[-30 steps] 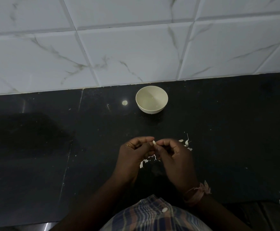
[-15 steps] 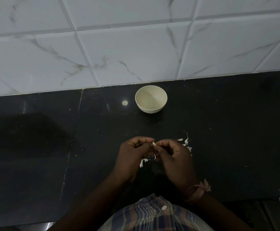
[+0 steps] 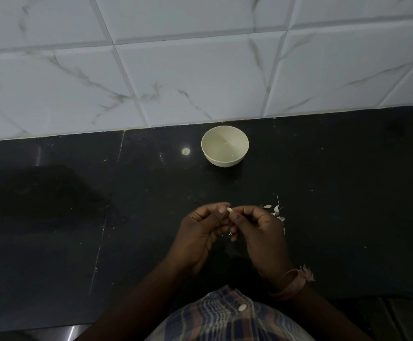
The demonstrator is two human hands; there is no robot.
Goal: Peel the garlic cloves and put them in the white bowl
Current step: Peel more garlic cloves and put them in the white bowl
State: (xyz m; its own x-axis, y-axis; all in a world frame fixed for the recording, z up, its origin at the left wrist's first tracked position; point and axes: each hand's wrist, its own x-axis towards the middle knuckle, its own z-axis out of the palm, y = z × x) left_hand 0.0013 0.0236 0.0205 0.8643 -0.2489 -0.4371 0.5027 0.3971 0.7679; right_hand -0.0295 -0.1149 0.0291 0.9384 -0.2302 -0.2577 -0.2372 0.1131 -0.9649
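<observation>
A small pale garlic clove (image 3: 229, 209) is pinched between the fingertips of my left hand (image 3: 201, 233) and my right hand (image 3: 258, 233), which meet above the black counter. Only the clove's tip shows; the rest is hidden by my fingers. The white bowl (image 3: 225, 146) stands farther back near the wall, apart from both hands, and looks empty apart from tiny specks. Bits of garlic skin (image 3: 275, 209) lie on the counter just right of my right hand, and a few scraps (image 3: 230, 233) show between my hands.
The black stone counter (image 3: 77, 205) runs left to right below a white marble-patterned tile wall (image 3: 200, 70). A small round light reflection (image 3: 185, 151) sits left of the bowl. The counter's front edge is at the bottom, by my checked shirt (image 3: 225, 316).
Both hands stay together on the clove with only small finger movement. Fewer skin scraps show between my hands than a second ago. The bowl has not moved.
</observation>
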